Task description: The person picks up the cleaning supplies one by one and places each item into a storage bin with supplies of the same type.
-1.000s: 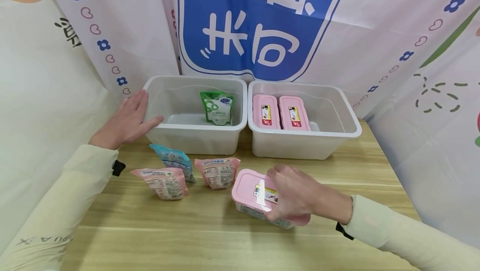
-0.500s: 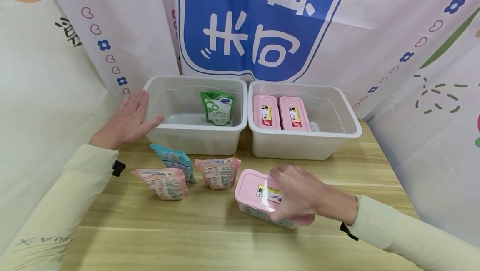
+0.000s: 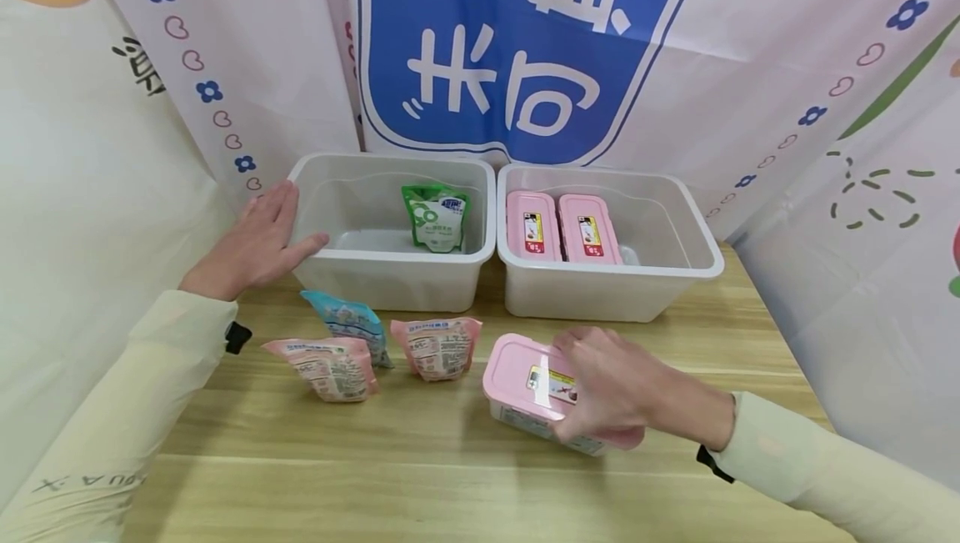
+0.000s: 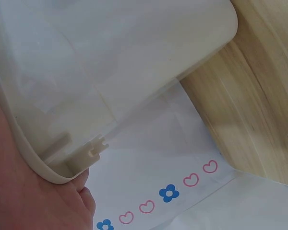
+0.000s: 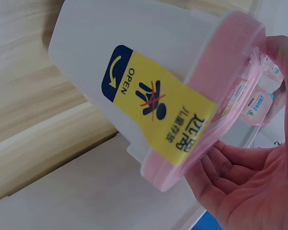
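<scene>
My right hand (image 3: 615,380) grips a pink-lidded plastic box (image 3: 517,372) across its lid, thumb on the near side and fingers on the far side. In the right wrist view the box (image 5: 134,62) shows a white body and a yellow "OPEN" sticker running up onto the lid. My left hand (image 3: 255,238) rests on the left corner of a white bin (image 3: 397,256), fingers straight and thumb over the front rim. A green and white pouch (image 3: 437,219) stands inside that bin. The left wrist view shows the palm (image 4: 19,177) against the bin's rim (image 4: 53,179).
A second white bin (image 3: 585,297) on the right holds two pink-lidded boxes (image 3: 532,226). On the wooden table (image 3: 337,468), in front of the left bin, stand a blue pouch (image 3: 352,319) and two pink pouches (image 3: 437,349). Printed cloth (image 3: 495,51) hangs behind the bins.
My right hand has moved the pink-lidded box a little to the right, farther from the pink pouch. My left hand has stayed on the bin's corner.
</scene>
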Demonstrator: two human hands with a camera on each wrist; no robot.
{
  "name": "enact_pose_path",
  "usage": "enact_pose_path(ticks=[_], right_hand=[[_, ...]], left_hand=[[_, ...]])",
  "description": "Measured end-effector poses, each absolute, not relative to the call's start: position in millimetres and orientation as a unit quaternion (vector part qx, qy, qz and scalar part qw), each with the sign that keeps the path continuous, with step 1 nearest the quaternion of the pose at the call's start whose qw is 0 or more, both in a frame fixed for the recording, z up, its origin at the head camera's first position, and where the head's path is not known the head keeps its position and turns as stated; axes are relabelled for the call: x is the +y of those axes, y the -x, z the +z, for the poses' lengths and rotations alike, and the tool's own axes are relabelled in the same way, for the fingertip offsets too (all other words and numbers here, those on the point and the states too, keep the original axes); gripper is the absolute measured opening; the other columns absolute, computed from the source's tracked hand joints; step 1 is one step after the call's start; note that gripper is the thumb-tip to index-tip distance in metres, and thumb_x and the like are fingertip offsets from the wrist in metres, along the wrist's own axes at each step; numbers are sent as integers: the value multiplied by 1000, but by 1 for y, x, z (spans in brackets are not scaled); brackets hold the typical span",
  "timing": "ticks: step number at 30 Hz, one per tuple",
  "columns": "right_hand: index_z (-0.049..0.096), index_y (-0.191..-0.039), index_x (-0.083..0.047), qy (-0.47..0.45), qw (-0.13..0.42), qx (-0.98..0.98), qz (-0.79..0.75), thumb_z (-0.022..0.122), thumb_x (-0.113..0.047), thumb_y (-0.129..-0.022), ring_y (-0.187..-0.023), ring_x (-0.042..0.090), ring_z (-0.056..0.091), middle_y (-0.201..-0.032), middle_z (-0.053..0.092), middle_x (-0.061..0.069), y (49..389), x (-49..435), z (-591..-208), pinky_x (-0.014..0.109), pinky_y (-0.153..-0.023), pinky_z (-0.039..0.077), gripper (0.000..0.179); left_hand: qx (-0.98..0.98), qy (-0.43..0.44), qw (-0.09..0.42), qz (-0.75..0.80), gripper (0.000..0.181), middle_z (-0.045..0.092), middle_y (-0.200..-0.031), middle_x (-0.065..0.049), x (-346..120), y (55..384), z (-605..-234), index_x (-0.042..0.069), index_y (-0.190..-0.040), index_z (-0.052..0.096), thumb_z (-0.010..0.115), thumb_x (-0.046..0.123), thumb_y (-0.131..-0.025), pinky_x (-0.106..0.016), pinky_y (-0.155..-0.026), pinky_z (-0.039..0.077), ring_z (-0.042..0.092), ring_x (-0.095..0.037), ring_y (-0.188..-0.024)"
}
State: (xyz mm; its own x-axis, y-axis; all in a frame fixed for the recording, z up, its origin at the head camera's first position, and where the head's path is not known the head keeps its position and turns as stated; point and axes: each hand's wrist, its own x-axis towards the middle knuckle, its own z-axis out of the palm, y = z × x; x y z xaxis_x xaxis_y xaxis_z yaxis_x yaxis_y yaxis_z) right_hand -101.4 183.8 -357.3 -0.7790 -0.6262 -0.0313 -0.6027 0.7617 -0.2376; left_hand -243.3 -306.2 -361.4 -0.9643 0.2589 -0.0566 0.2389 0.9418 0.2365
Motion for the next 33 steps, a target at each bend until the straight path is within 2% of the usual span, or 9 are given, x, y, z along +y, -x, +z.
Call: enact_pose_path(ticks=[15,23,33], right_hand=[[69,-116,-3,313,54,945,-81,89,-51,-58,-71,5,55,-87,63,-4,103,193,-340,16,-58,48,78],[67,-109,-6,313,49,946,-75,89,-50,-59,-68,5,54,-85,61,-6,107,196,-331,17,-57,46,70],[68,-105,-5,317,25,945,-71,87,-52,-58,-68,5,54,-83,62,-6,113,198,-322,18,-57,47,69]], left_hand=[[984,-127,38,122,101,-15,-175,-26,-306,241,-362,-5,-165,-11,36,64,-106,-67,-131,-4,-9,-48,-163],[984,-125,44,119,102,-16,-175,-26,-307,242,-363,-5,-165,-11,35,65,-106,-67,-131,-5,-9,-48,-163],[983,-128,43,122,101,-16,-175,-25,-306,242,-361,-5,-165,-11,35,65,-106,-66,-132,-6,-10,-47,-163]])
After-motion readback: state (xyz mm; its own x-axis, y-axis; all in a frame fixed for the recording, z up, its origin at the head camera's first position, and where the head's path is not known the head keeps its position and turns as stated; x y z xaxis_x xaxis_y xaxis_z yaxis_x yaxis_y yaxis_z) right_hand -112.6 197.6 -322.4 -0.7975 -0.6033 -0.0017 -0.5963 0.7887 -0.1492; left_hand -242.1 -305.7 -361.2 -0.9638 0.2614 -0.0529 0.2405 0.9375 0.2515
